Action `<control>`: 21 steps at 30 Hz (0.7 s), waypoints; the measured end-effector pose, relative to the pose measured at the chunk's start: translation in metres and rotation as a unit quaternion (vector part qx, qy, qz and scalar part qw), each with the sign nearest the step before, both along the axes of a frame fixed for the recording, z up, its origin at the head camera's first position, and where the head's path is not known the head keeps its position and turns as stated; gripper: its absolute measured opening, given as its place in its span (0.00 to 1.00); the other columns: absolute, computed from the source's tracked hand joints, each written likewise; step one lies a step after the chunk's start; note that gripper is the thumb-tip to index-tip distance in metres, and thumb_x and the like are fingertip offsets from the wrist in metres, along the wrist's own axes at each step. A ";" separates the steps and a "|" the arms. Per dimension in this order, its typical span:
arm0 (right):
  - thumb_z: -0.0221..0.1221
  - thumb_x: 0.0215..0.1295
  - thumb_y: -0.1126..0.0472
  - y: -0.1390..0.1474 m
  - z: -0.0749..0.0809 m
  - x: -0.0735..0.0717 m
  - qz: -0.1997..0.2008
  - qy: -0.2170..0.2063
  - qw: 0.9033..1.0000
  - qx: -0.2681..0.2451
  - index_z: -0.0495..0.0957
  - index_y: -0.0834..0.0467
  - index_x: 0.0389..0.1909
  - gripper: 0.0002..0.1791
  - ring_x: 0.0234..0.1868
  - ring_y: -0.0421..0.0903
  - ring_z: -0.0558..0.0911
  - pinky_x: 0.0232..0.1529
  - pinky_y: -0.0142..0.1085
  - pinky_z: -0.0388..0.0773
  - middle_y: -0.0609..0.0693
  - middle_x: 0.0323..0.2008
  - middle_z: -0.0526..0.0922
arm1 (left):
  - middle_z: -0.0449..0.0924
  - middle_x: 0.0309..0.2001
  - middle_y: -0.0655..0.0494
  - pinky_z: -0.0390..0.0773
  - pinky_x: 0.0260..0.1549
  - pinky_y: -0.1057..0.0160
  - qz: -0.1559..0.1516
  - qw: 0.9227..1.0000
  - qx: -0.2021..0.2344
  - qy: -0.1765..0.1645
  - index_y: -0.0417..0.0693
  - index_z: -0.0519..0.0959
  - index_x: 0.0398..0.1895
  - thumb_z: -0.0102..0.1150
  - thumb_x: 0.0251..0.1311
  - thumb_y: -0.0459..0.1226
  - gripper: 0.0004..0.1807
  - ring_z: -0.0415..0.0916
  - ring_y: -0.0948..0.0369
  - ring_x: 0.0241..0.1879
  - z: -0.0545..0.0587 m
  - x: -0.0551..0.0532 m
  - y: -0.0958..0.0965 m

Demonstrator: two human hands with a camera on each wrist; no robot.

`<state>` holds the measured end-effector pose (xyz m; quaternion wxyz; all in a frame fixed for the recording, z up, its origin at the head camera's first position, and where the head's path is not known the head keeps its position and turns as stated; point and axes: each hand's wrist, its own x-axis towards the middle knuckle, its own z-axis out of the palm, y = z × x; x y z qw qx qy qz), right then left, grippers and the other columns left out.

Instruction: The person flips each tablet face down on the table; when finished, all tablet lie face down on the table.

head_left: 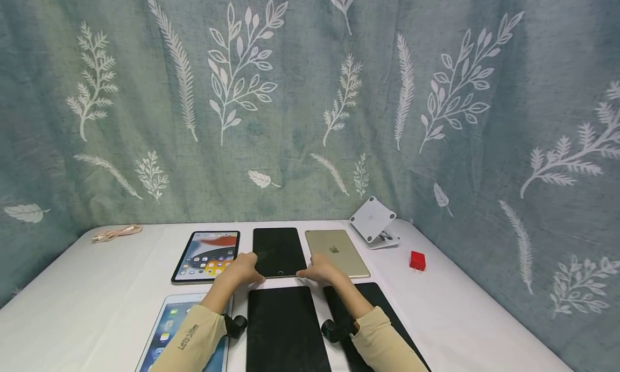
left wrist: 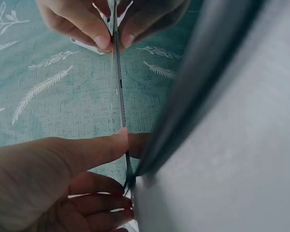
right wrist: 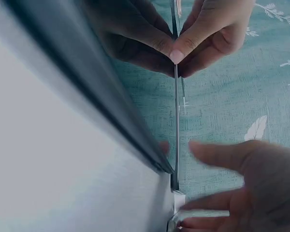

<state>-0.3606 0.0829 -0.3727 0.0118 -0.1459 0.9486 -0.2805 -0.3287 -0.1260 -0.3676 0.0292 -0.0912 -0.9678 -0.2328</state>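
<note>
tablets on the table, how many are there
6. Back row, left to right: lit black-framed tablet, dark-screened tablet, face-down gold iPad. Front row: lit white-framed tablet, middle black tablet, right black tablet, partly covered. Any underneath would be hidden.

One tablet (head_left: pixel 278 251) is black, the plug (head_left: pixel 417 260) red, the curtain (head_left: pixel 295 119) blue-green with white leaves (head_left: pixel 260 179)

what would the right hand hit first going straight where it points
Likely the back middle black tablet, its near right corner by the right hand; any gap is hard to judge.
</note>
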 end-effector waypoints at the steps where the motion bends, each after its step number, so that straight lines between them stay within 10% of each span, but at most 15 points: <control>1: 0.67 0.54 0.56 0.002 -0.004 -0.005 0.003 -0.003 1.000 -0.004 0.75 0.77 0.38 0.25 0.31 0.51 0.74 0.32 0.42 0.74 0.65 0.36 0.79 | 0.80 0.38 0.38 0.76 0.39 0.53 -0.004 1.000 0.001 0.002 0.29 0.76 0.39 0.72 0.47 0.35 0.20 0.75 0.51 0.36 0.000 -0.001 0.000; 7: 0.66 0.55 0.46 0.009 -0.025 -0.029 0.026 -0.029 0.996 -0.075 0.76 0.76 0.44 0.34 0.43 0.55 0.79 0.43 0.45 0.77 0.67 0.45 0.79 | 0.79 0.47 0.32 0.76 0.48 0.49 -0.020 1.000 0.011 0.001 0.24 0.75 0.49 0.70 0.49 0.34 0.26 0.78 0.45 0.46 -0.004 -0.005 -0.002; 11: 0.63 0.59 0.56 0.006 -0.012 -0.008 -0.001 -0.077 0.981 -0.179 0.74 0.67 0.25 0.16 0.51 0.59 0.73 0.54 0.53 0.71 0.65 0.47 0.75 | 0.80 0.43 0.34 0.77 0.46 0.49 -0.016 1.000 0.018 -0.002 0.25 0.76 0.46 0.70 0.49 0.34 0.24 0.77 0.48 0.42 -0.008 -0.005 -0.003; 13: 0.61 0.59 0.59 0.005 -0.008 -0.002 -0.019 -0.087 0.972 -0.216 0.65 0.60 0.16 0.19 0.36 0.53 0.71 0.44 0.46 0.70 0.60 0.41 0.72 | 0.80 0.41 0.36 0.77 0.44 0.49 -0.014 1.000 0.019 -0.002 0.26 0.76 0.44 0.70 0.49 0.34 0.22 0.77 0.50 0.39 -0.009 -0.004 -0.003; 16: 0.58 0.60 0.61 0.004 -0.006 -0.001 -0.050 -0.093 0.965 -0.239 0.70 0.68 0.23 0.14 0.36 0.54 0.72 0.41 0.44 0.70 0.64 0.42 0.74 | 0.80 0.42 0.35 0.77 0.45 0.49 -0.017 1.000 0.022 -0.001 0.26 0.76 0.44 0.71 0.49 0.35 0.23 0.77 0.50 0.40 -0.009 -0.003 -0.002; 21: 0.62 0.59 0.57 0.016 -0.045 -0.059 -0.009 -0.077 0.944 -0.322 0.77 0.73 0.45 0.22 0.41 0.53 0.81 0.40 0.41 0.78 0.63 0.42 0.80 | 0.78 0.48 0.30 0.75 0.52 0.46 -0.023 0.999 0.026 0.003 0.23 0.75 0.49 0.70 0.49 0.35 0.28 0.77 0.42 0.50 -0.007 -0.003 -0.003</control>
